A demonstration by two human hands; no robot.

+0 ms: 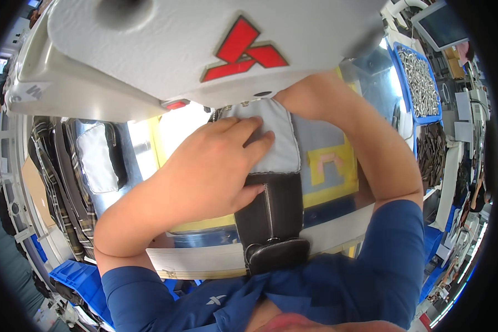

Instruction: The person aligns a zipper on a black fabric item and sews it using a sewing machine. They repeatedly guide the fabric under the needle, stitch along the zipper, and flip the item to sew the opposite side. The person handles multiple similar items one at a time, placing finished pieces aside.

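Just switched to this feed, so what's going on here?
A person at a sewing machine presses the left hand flat on a grey fabric panel joined to a black zippered piece, lying under the machine head. The right arm reaches behind the machine; that hand is hidden. Striped pieces are stacked at the left.

Two hands are at work: the left hand (205,171) lies flat at the centre of the frame, while the right hand itself is hidden under the one white sewing machine head (166,50) across the top. One grey and black zippered piece (274,182) sits at the centre. At the left there is one stack of plaid pieces (58,166), too many to count. At the upper right stands one blue bin of metal parts (420,83), beyond counting, and one screen (445,25).
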